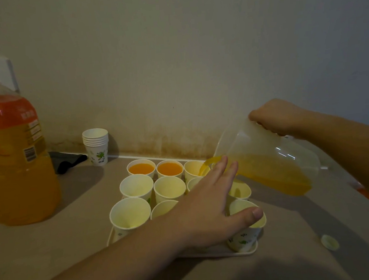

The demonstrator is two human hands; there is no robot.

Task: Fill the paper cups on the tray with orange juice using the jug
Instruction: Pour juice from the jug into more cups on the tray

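Nearest the lens, low in the frame, my left hand (209,207) reached across the tray (244,251) with its fingers (220,166) straight and spread, gripping nothing; the fingertips seemed to steady the jug's spout, though I could not tell if they touched it. The thumb lay over the rim of a front-right cup (243,235). The paper cups (136,186) stood packed rim to rim on the tray at the centre of the table (54,247). They looked light and thin-walled, easy to tip or crush, so I judged it best to leave them standing and pour from above. Most were empty. At the back of the tray two cups (141,168) held orange juice nearly to the brim, and the third in that row (192,168) was taking the stream.

At middle right my right hand (277,118) was curled tight round the handle of the translucent jug (270,161), tilted spout-down and roughly half full: heavy, sloshing, best held at the handle. Far left stood a big juice bottle (13,154), beside a stack of spare cups (96,145).
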